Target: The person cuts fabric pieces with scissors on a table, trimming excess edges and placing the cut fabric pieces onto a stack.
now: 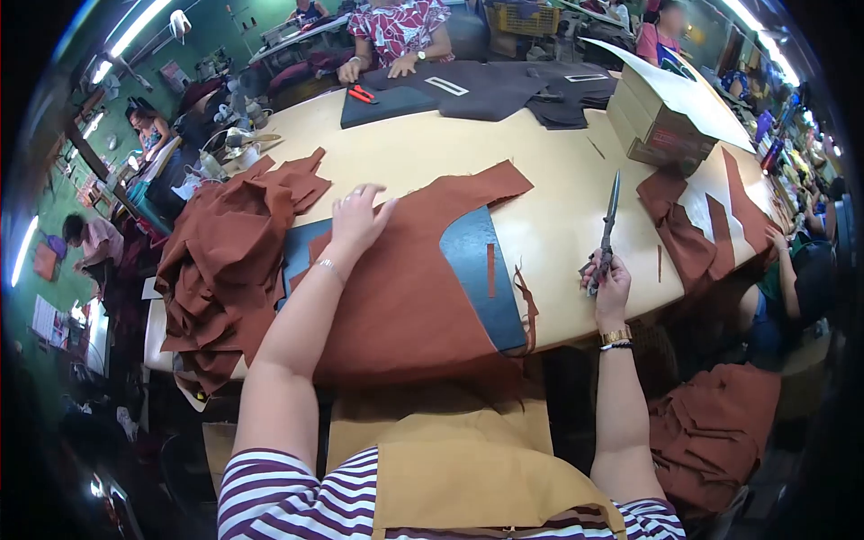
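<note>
"Where's the flat, curved-edged rust-brown fabric panel (pixel 387 288)?"
"Partly over a blue sheet (pixel 468 261) on the pale, smooth table (pixel 540 225)."
"Hands?"
"Left hand (pixel 358 220) open at its edge; right hand (pixel 612 286) gripping dark metal scissors (pixel 612 209), points up."
"Beyond?"
"A green wall (pixel 40 180), white tube lights (pixel 139 27)."

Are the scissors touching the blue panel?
Apart. The head view shows bare tabletop between the scissors, upright in the right hand, and the blue panel.
</note>
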{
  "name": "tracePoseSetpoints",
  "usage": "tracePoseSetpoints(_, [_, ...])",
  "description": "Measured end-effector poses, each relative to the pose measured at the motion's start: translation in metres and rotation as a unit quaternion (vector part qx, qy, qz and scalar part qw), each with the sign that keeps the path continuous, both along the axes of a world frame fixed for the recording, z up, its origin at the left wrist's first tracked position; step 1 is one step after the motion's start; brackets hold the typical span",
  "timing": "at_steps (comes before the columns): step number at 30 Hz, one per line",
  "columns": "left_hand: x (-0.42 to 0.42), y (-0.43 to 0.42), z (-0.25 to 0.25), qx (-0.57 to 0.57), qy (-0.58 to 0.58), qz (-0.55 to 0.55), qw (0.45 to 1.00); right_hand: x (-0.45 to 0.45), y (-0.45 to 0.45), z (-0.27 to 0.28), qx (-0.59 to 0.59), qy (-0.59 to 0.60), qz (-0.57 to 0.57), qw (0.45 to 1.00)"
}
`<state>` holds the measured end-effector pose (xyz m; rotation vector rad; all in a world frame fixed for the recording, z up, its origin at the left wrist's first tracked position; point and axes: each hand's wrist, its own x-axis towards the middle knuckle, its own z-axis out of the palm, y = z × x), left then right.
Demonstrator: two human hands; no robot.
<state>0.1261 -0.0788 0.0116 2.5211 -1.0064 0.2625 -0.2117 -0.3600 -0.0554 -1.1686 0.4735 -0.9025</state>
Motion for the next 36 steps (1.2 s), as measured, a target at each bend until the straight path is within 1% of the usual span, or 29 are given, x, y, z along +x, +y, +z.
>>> tracePoseSetpoints(1, [0.002,-0.017,0.001,-0.024,0.018,-0.002,1.0,0.0,-0.001,-0.001,-0.005,0.003,-0.002,1.0])
tracePoseSetpoints(4, [0.009,-0.056,-0.007,0.041,0.043,0.059,0.996,0.001,-0.002,-0.003,-0.003,-0.014,0.003,1.0])
tracePoseSetpoints(7, [0.001,-0.073,0.013,0.172,0.165,0.053,0.97,0.001,0.001,0.002,0.013,-0.01,-0.001,1.0])
tracePoseSetpoints(8, [0.008,-0.078,0.005,0.141,0.178,0.033,0.973,0.001,0.002,0.004,0.009,-0.003,-0.004,1.0])
tracePoseSetpoints(10, [0.027,-0.085,-0.027,0.081,0.205,-0.007,0.975,0.0,0.003,0.005,0.009,0.001,-0.001,1.0])
tracePoseSetpoints(13, [0.038,-0.087,-0.045,0.019,0.255,-0.038,0.966,0.0,0.001,0.003,0.01,-0.001,0.009,1.0])
tracePoseSetpoints(16, [0.013,-0.078,-0.034,-0.054,0.219,-0.014,0.974,0.0,0.0,0.001,0.003,0.011,0.005,1.0])
tracePoseSetpoints(19, [0.033,-0.084,-0.061,-0.242,0.182,-0.042,0.952,0.0,0.0,0.003,0.005,0.015,-0.004,1.0])
tracePoseSetpoints(22, [0.028,-0.08,-0.051,-0.181,0.182,-0.01,0.966,0.002,0.0,0.002,0.013,0.01,-0.008,1.0])
tracePoseSetpoints(25, [0.004,-0.078,-0.031,-0.045,0.17,-0.022,0.984,0.001,0.001,0.005,0.016,0.023,-0.007,1.0])
tracePoseSetpoints(28, [0.013,-0.079,-0.034,-0.097,0.236,-0.024,0.967,0.001,0.002,0.004,0.01,0.027,-0.01,1.0])
tracePoseSetpoints(29, [0.019,-0.081,-0.039,-0.155,0.218,-0.032,0.963,0.001,0.002,0.005,0.012,0.025,-0.011,1.0])
tracePoseSetpoints(32, [0.034,-0.084,-0.051,-0.287,0.235,-0.04,0.928,0.001,0.001,0.004,0.01,0.023,-0.013,1.0])
tracePoseSetpoints(33, [0.036,-0.085,-0.053,-0.334,0.231,-0.025,0.914,0.001,0.001,0.003,0.008,0.023,-0.014,1.0])
tracePoseSetpoints(36, [0.043,-0.084,-0.053,-0.414,0.261,-0.034,0.871,0.002,0.001,0.003,0.002,0.021,-0.017,1.0])
